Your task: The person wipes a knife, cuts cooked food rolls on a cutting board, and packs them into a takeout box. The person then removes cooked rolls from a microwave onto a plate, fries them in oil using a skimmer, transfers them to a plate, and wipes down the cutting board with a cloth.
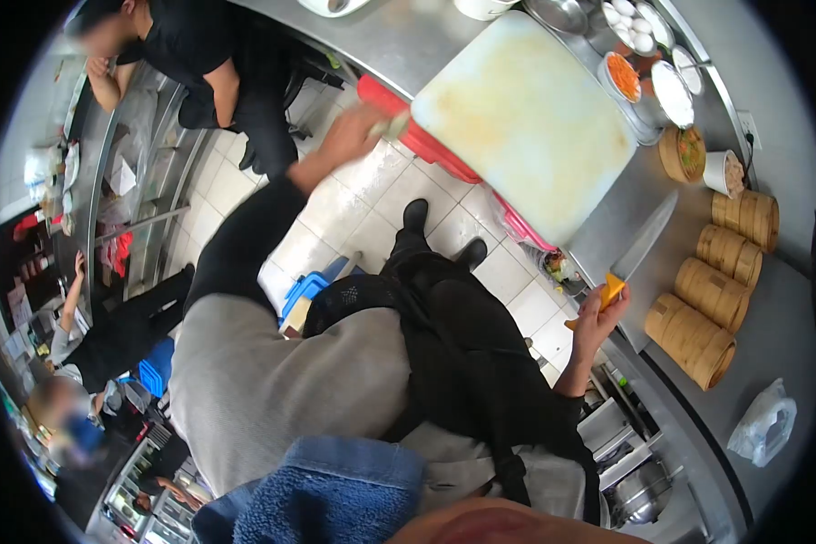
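My right hand [597, 317] is closed round the yellow handle of a large knife [646, 238], whose blade points up and away beside the cutting board. Out to the left, my left hand [349, 138] is blurred by motion, with its fingers closed on a small pale thing [392, 125] that I cannot make out. That hand is over the edge of a red container [426, 143], left of the board. The large white cutting board [526, 127] lies on the steel counter, its surface stained pale brown, with nothing on it.
Bamboo steamers [691, 340] line the right side, near a plastic bag [763, 422]. Bowls of shredded orange food [622, 76] and eggs [627, 25] stand at the upper right. One person [190, 45] sits at the upper left; another person [118, 335] is at the far left.
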A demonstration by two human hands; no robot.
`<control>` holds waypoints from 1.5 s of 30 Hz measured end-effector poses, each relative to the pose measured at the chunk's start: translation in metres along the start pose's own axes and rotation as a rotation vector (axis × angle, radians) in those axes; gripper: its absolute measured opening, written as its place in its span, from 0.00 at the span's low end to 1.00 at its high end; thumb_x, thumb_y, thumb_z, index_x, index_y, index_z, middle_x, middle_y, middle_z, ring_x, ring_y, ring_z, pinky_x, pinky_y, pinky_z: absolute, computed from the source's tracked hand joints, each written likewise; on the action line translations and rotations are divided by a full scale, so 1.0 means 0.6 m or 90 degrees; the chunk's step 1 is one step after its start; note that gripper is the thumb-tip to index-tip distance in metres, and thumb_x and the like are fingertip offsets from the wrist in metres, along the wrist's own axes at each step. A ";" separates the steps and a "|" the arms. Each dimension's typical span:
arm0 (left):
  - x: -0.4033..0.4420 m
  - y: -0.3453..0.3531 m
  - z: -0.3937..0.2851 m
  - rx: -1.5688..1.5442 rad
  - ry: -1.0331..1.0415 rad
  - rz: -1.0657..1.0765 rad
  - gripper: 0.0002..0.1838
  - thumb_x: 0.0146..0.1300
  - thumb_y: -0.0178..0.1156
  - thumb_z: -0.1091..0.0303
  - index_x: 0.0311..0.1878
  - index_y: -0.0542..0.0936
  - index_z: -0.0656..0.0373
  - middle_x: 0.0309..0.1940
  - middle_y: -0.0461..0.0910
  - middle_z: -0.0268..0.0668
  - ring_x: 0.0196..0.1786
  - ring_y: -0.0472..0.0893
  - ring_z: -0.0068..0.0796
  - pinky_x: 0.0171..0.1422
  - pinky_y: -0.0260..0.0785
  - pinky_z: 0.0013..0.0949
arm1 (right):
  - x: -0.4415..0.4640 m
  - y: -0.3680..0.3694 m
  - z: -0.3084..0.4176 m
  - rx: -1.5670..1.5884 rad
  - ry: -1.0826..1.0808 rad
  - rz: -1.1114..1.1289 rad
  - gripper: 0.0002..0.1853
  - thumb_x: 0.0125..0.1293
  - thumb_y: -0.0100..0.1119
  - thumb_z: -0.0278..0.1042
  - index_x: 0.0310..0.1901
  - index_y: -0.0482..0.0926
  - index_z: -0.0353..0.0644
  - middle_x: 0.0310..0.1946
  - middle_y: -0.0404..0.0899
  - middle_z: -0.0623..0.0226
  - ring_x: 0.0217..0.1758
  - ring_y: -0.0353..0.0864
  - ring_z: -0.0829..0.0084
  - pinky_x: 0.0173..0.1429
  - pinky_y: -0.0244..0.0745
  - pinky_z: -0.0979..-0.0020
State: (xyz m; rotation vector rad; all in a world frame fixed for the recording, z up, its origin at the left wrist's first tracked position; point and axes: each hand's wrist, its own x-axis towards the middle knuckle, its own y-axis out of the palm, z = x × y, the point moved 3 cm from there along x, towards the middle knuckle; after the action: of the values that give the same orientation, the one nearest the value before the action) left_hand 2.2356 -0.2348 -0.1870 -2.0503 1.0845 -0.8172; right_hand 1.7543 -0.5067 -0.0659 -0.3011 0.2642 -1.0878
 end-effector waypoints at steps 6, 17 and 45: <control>0.027 0.009 -0.125 -0.114 -0.190 -0.400 0.13 0.55 0.59 0.75 0.45 0.83 0.60 0.43 0.83 0.47 0.49 0.80 0.51 0.54 0.71 0.48 | 0.021 -0.025 0.017 0.050 -0.024 -0.070 0.25 0.74 0.51 0.24 0.68 0.55 0.40 0.40 0.73 0.67 0.26 0.69 0.85 0.27 0.67 0.82; 0.219 0.063 -0.292 -0.026 -0.036 -0.175 0.18 0.54 0.57 0.76 0.47 0.85 0.48 0.41 0.84 0.42 0.42 0.81 0.48 0.48 0.75 0.49 | -0.051 -0.175 -0.007 0.052 -0.056 -0.142 0.24 0.73 0.53 0.25 0.68 0.59 0.41 0.41 0.73 0.69 0.27 0.69 0.85 0.29 0.68 0.83; 0.210 0.464 -0.622 -0.418 0.336 0.299 0.17 0.48 0.57 0.80 0.40 0.87 0.54 0.42 0.84 0.43 0.47 0.81 0.46 0.58 0.71 0.47 | -0.145 -0.268 -0.047 0.116 0.032 -0.208 0.24 0.71 0.50 0.21 0.66 0.61 0.41 0.39 0.72 0.69 0.26 0.69 0.85 0.27 0.70 0.81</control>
State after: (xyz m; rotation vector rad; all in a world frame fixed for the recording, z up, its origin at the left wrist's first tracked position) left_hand 1.8826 -0.5625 -0.1627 -1.9577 2.2714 -0.8407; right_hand 1.5734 -0.5012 -0.0276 -0.1559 0.1613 -1.4342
